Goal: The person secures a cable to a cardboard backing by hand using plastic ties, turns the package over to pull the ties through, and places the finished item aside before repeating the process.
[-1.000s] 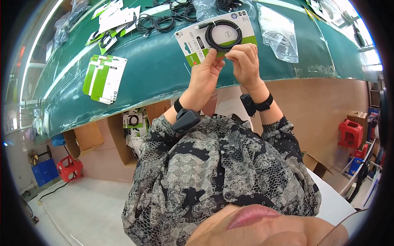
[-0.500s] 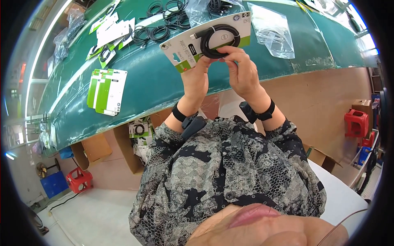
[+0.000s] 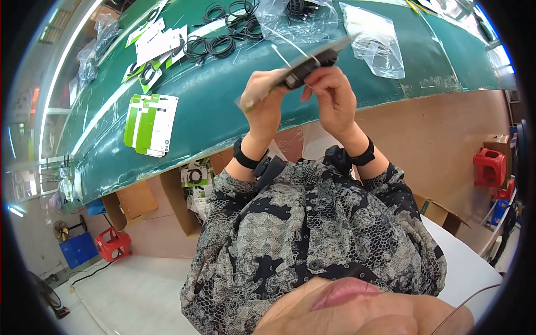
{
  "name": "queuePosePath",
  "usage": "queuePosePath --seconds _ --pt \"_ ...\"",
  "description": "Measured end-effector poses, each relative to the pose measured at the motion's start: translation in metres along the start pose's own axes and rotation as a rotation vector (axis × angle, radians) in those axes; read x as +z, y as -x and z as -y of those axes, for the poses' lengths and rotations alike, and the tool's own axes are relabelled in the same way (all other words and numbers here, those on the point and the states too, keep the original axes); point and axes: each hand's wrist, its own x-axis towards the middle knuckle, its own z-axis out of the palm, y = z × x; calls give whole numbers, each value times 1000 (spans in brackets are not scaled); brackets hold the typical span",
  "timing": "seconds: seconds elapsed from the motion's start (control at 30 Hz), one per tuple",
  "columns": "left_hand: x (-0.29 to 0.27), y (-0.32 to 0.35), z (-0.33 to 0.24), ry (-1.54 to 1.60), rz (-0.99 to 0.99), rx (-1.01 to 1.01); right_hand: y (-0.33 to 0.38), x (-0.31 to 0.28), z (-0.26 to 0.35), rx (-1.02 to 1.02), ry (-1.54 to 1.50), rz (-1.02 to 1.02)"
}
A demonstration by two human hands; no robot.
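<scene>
Above the green-topped desk (image 3: 212, 89), the left hand (image 3: 264, 111) is clasping a thin pale card (image 3: 338, 45) and the right hand (image 3: 336, 105) is pinching its black coiled cable (image 3: 315, 66). Attachment is looking done here; stacked green-and-white cards (image 3: 156, 125) and loose black cables (image 3: 221, 54) are lying apparently unpaired. Standing nearly edge-on, the blurred card is hiding its face.

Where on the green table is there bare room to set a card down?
Widest: the green tabletop between the stacked cards and the left hand, on the near side of the black coils. Another patch lies right of the flat clear bag. The far left and middle are crowded: scattered cards, those coils, and a crumpled clear bag.
</scene>
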Motion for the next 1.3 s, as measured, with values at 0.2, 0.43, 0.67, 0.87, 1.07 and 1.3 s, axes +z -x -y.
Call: queuePosePath --seconds 0.2,0.43,0.67,0.87,1.07,1.3 --pt "-5 -25 -25 -11 182 479 2 -1 17 -36 112 -56" --pt "-7 -21 -19 34 167 368 -6 -1 18 -289 417 -7" --pt "-9 -25 -19 16 207 366 1 -1 14 -310 378 72" --pt "-9 -37 -40 -95 311 516 35 -11 -4 -51 374 195" --pt "-8 -39 -44 -184 385 598 10 3 60 1205 -4 2" --pt "-4 -35 -34 -71 257 502 36 -2 -1 575 -1114 -227"
